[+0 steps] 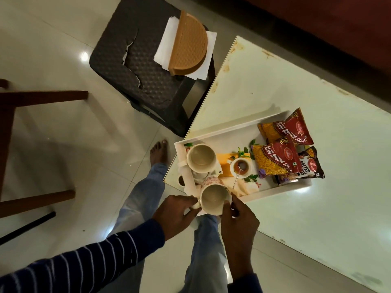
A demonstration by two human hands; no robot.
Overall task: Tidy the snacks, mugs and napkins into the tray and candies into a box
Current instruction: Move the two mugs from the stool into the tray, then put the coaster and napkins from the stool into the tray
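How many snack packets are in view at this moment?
3, all at the tray's far end: two Aloo Bhujia packets and a salted peanuts packet; others may hide underneath.

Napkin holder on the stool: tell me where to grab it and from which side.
Grip the tan half-round napkin holder across its flat faces near the curved top edge, coming from above. It stands upright on the dark stool with white napkins sandwiched in it, so a squeeze should probably keep them in.

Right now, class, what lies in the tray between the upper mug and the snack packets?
In the head view, only the tray's printed picture floor lies between the upper mug and the snack packets; no loose object sits there.
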